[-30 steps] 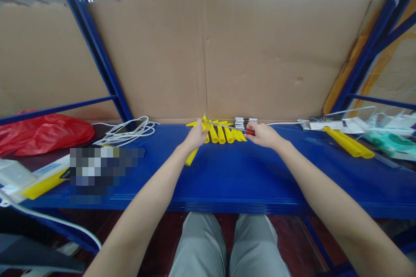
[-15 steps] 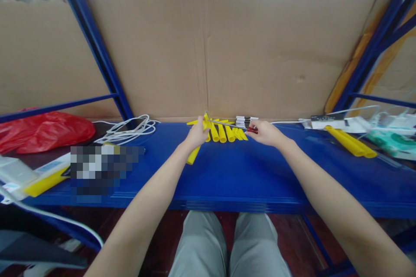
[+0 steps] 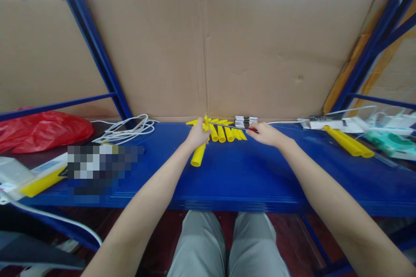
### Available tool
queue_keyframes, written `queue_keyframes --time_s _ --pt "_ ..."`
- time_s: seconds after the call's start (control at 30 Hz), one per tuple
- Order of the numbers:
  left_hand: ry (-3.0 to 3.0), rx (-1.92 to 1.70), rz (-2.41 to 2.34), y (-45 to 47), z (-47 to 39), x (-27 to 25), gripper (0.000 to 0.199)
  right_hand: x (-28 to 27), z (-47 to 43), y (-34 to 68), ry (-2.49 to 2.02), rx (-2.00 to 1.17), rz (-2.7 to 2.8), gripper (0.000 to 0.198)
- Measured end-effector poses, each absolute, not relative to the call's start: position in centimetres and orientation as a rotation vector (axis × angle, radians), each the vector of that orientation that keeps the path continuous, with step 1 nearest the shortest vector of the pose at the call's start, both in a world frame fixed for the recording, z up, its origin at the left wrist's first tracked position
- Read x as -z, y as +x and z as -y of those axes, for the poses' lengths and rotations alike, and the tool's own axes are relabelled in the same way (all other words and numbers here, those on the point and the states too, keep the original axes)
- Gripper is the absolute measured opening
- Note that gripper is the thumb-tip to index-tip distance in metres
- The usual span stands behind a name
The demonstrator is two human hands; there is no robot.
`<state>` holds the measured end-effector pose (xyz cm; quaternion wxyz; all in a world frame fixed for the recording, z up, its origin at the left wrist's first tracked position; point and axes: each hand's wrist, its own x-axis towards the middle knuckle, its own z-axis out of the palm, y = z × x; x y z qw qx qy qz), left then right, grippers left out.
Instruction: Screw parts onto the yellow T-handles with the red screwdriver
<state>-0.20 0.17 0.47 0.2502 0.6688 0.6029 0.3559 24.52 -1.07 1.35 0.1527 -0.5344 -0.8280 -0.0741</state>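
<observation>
My left hand (image 3: 196, 134) is closed around a yellow plastic tube (image 3: 198, 156), whose wide round end points down towards me. In my right hand (image 3: 264, 133) is a screwdriver (image 3: 252, 130) with a red handle and a long thin metal shaft. The shaft runs left to the top of the held tube; whether its tip touches or enters the tube is too small to tell. Between my hands lie several yellow tubes (image 3: 221, 134) in a row, with smaller yellow pieces (image 3: 239, 134) at the row's right. Behind these sits a stack of white and black items (image 3: 246, 121).
A cardboard sheet (image 3: 260, 52) stands along the back of the blue table (image 3: 247, 177). On the left lie a white cable (image 3: 130, 129), a red plastic bag (image 3: 45, 130) and a blurred-out item (image 3: 97, 169). Yellow tubes (image 3: 349, 142) and a green packet (image 3: 390, 143) lie at right.
The held tube has turned, its lower wide end swinging slightly right and more towards me. The screwdriver's shaft lies a little flatter. My hands have stayed nearly in place.
</observation>
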Motion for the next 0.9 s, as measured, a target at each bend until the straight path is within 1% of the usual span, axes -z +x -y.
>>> queue_keyframes --time_s 0.1,0.37,0.63,0.77,0.9 --pt "1.817 -0.943 -1.668 -0.1 -0.3 -0.3 0.035 -1.2 0.8 24.8 -1.526 0.181 2.39 0.024" --pt "1.864 -0.893 -1.739 0.0 -0.7 0.3 0.036 -0.6 0.3 24.9 -1.592 0.153 2.34 0.012" --pt "1.895 -0.843 -1.771 0.3 -0.8 0.7 0.034 -0.5 0.2 25.0 -1.58 0.018 2.342 0.017" --pt "1.885 -0.861 -1.762 0.3 -0.9 0.8 0.034 -0.5 0.0 25.1 -1.569 -0.042 2.392 0.025" --pt "1.864 -0.874 -1.759 0.3 -0.8 0.8 0.036 -0.3 -0.2 25.2 -1.549 -0.016 2.395 0.019"
